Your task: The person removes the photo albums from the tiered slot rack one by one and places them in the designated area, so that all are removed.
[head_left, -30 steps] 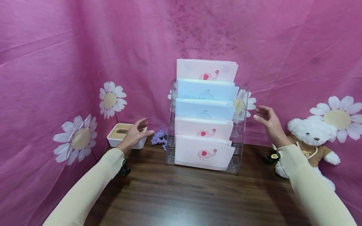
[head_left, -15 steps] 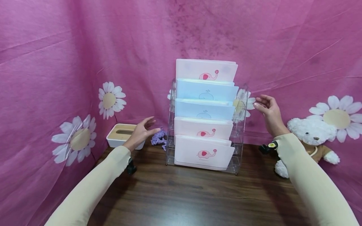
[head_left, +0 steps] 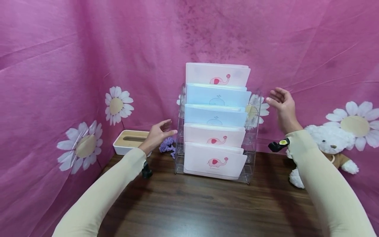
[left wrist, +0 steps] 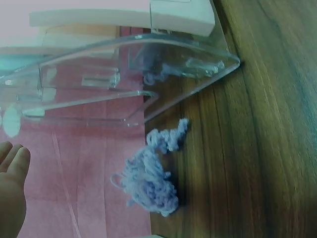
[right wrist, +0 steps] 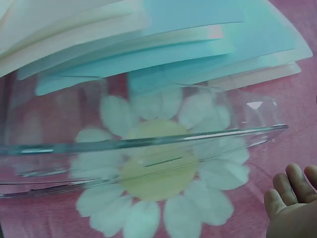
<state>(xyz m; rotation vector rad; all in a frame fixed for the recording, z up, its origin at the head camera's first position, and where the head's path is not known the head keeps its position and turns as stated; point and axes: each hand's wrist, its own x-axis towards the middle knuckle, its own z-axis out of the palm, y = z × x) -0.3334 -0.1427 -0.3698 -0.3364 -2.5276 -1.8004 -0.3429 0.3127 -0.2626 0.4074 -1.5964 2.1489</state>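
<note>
A clear plastic tiered rack point(head_left: 250, 164) stands on the wooden table, holding several folders in steps. The front folder point(head_left: 214, 163) is pink with a red elephant; behind it come another pink one, two blue folders point(head_left: 217, 98) with a whale, and a pink folder point(head_left: 217, 72) at the top. My left hand point(head_left: 160, 133) hovers by the rack's left side, thumb tip close to its edge, fingers loosely bent, nothing held. To the right of the rack my right hand point(head_left: 282, 107) is raised, fingers relaxed and apart from it. In the right wrist view that hand point(right wrist: 294, 198) is partly cut off.
A white tissue box point(head_left: 121, 144) with a wooden lid sits at the left. Purple knitted yarn point(left wrist: 148, 181) lies beside the rack. On the right sits a white teddy bear point(head_left: 331, 140) in brown clothing. Pink cloth point(head_left: 142, 65) with daisies hangs behind the table.
My left hand has moved right and slightly up, toward the rack's left side. My right hand has risen alongside the rack. The folders and rack stay put.
</note>
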